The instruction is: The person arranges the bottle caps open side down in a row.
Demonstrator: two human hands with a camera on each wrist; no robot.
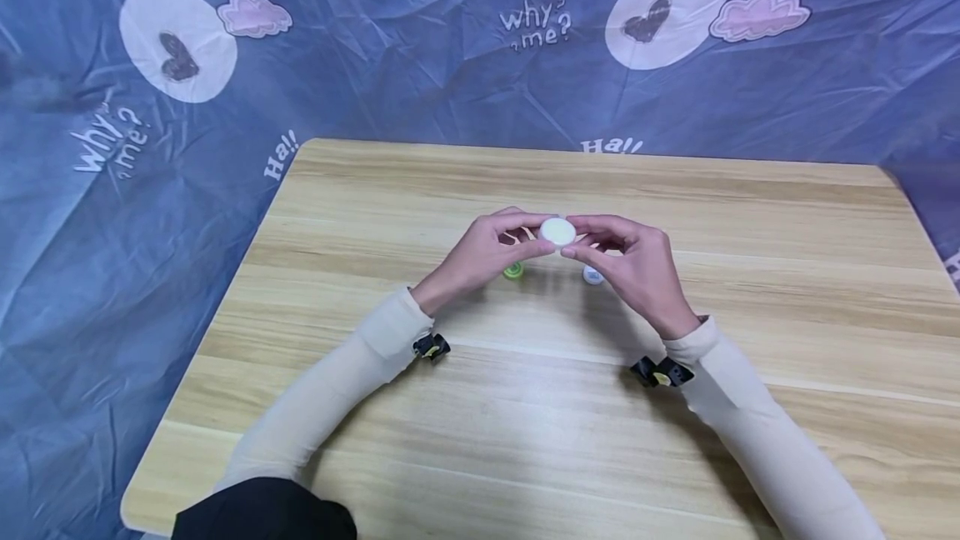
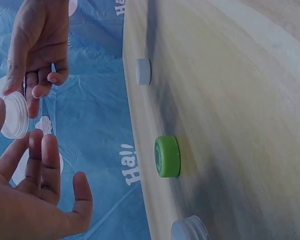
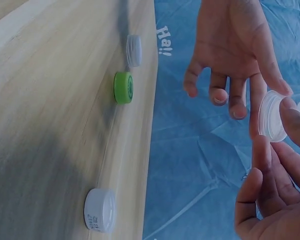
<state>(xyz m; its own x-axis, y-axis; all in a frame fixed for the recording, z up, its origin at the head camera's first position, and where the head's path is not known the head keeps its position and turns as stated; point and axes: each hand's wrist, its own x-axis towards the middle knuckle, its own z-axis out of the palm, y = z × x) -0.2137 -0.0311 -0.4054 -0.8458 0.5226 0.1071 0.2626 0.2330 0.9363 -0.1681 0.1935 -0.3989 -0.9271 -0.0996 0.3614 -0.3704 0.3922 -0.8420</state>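
Observation:
A round, translucent white screw lid [image 1: 558,232] is held above the table between both hands. My left hand [image 1: 489,250] pinches its left edge between thumb and fingers, and my right hand [image 1: 633,261] pinches the right edge. Ridges show along the side of the lid in the right wrist view. On the table below lie a green bottle cap [image 2: 168,156], a white bottle cap [image 3: 100,210] with small print on its side, and a pale ridged cap [image 3: 134,50]. In the head view the pale ridged cap does not show.
The wood-grain table [image 1: 480,440] extends on all sides of the hands. Behind it hangs a wrinkled blue cloth [image 1: 420,48] with printed words and clouds. A black object [image 1: 262,511] shows at the bottom left edge.

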